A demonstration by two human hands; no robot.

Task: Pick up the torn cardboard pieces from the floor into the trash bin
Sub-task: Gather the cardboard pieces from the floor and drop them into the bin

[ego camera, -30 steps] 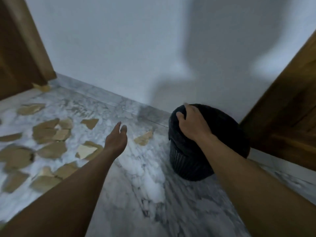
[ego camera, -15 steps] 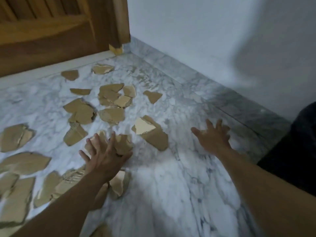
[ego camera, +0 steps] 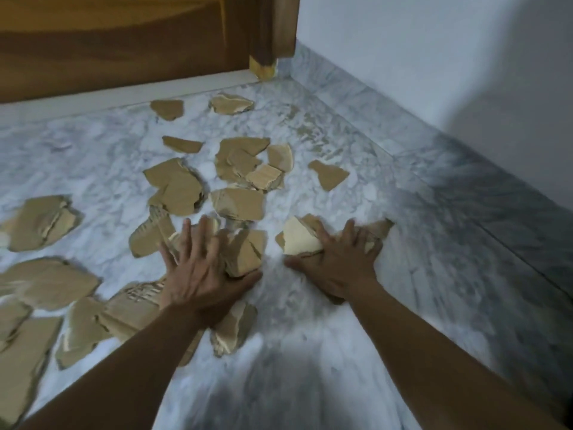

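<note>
Several torn brown cardboard pieces lie scattered over the white marble floor. My left hand lies flat with fingers spread on a small heap of pieces near the middle. My right hand presses flat on another piece with a pale torn face, fingers spread over its right part. Neither hand has lifted anything. The trash bin is out of view.
A wooden door and its frame close the far side. A white wall with a marble skirting runs along the right. More cardboard pieces lie at the left edge.
The view swung left from the black bin to the cardboard. My right hand left the bin's rim. Both hands came down onto pieces on the floor.
</note>
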